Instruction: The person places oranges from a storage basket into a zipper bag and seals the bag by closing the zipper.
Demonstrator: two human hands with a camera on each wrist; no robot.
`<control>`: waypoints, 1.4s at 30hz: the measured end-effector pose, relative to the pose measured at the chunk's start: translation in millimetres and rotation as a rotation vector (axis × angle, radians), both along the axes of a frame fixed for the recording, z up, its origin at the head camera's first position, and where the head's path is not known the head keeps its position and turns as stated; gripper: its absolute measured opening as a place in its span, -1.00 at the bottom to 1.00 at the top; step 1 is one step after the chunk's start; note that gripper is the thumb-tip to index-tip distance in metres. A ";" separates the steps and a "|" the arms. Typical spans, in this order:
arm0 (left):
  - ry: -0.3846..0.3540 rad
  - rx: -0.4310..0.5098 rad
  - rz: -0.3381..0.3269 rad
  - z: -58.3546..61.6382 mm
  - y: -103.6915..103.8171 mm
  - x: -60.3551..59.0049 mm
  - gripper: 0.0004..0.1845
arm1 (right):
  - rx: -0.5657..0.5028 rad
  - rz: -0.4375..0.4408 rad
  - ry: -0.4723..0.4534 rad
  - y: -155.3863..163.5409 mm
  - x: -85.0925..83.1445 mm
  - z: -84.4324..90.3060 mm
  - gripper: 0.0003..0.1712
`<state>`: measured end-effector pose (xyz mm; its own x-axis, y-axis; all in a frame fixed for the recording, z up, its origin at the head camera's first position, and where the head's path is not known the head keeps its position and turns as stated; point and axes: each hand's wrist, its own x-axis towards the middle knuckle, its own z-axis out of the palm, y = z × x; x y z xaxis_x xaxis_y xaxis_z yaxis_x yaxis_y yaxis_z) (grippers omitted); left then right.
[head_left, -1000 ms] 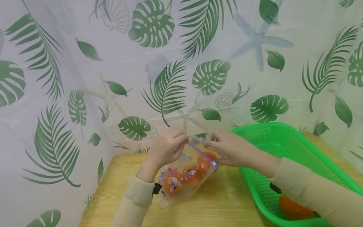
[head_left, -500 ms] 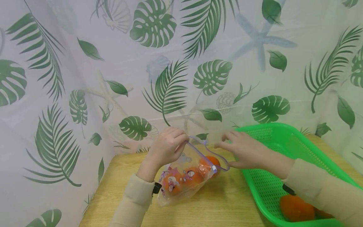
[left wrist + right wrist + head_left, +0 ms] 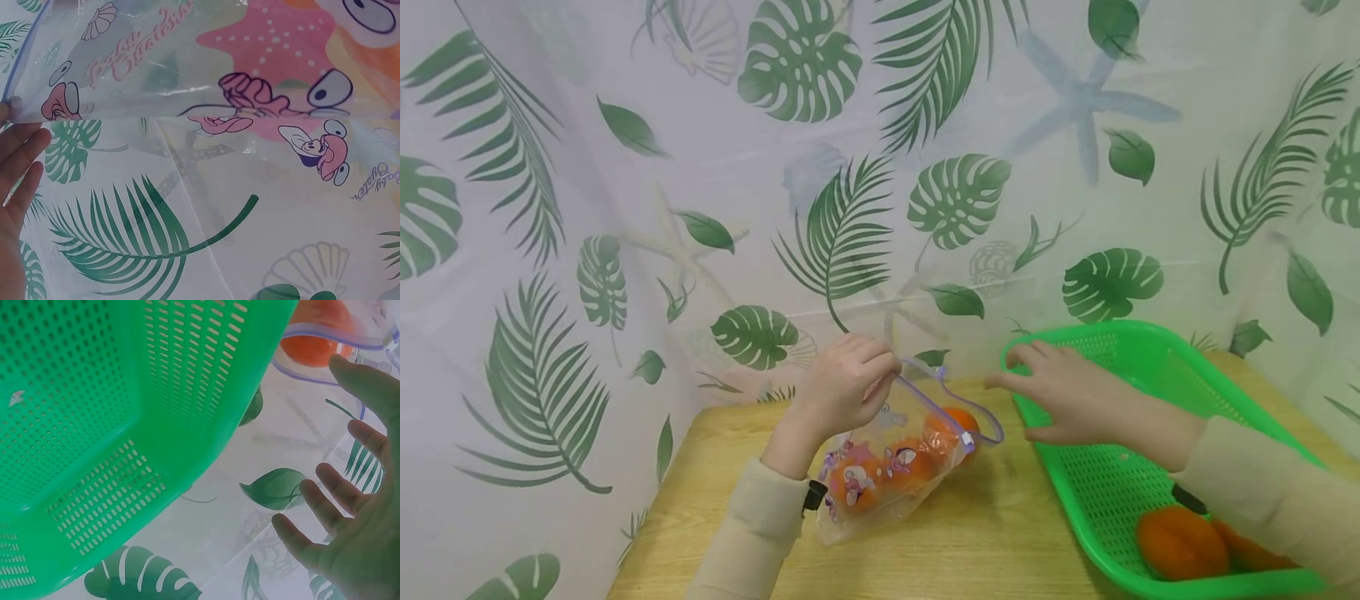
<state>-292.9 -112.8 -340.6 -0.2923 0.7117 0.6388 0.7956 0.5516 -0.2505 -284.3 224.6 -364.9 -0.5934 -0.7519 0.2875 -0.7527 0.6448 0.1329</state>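
Bag is sitting on the wooden table right in front of me, propped up at a slant, with my left hand pinching the top corner of its zip edge to hold the mouth up. My right hand has nothing in it, fingers spread loose and hovering over the near corner of the green basket, just beside the bag's opening.

Progress-wise I'd say roughly halfway or a bit past: a few oranges are already inside the bag, and I count what looks like two more orange fruits lying in the basket's near end, partly hidden by my sleeve. The zip is open and gaping, so closing it is also left to do.

The bag itself is clear floppy plastic with a purple zip strip and cartoon prints. In the left wrist view you can see pink starfish, little characters and some scripty lettering. It sags around the fruit, so it doesn't stand on its own.
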 end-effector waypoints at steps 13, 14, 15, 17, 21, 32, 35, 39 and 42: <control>-0.041 0.005 -0.003 -3.2 3.5 0.7 -0.93 | 0.014 -0.042 -0.043 21.7 7.5 2.2 -0.09; -0.044 0.005 -0.003 -3.8 3.5 0.7 -0.93 | 0.012 -0.044 -0.043 23.3 8.0 2.0 -0.09; -0.049 0.006 -0.003 -4.1 3.6 0.8 -0.93 | 0.011 -0.046 -0.044 24.7 8.5 1.8 -0.10; -0.051 0.008 0.000 -4.7 3.8 0.7 -0.94 | 0.009 -0.052 -0.044 27.4 9.0 1.4 -0.11; -0.059 0.009 0.003 -5.8 4.5 0.1 -0.96 | 0.006 -0.055 -0.045 32.6 9.8 1.6 -0.11; -0.070 0.013 0.015 -5.0 6.9 0.4 -0.96 | 0.028 -0.076 -0.038 44.7 10.3 2.7 -0.08; -0.070 0.009 0.016 -4.9 7.8 0.4 -0.96 | 0.035 -0.084 -0.046 48.1 12.4 2.1 -0.07; -0.077 0.016 0.012 -4.6 8.9 0.0 -0.96 | 0.039 -0.095 -0.054 53.7 14.3 0.2 -0.07; -0.083 0.023 0.001 -4.2 9.8 -0.3 -0.95 | 0.039 -0.101 -0.048 58.8 15.0 -1.1 -0.08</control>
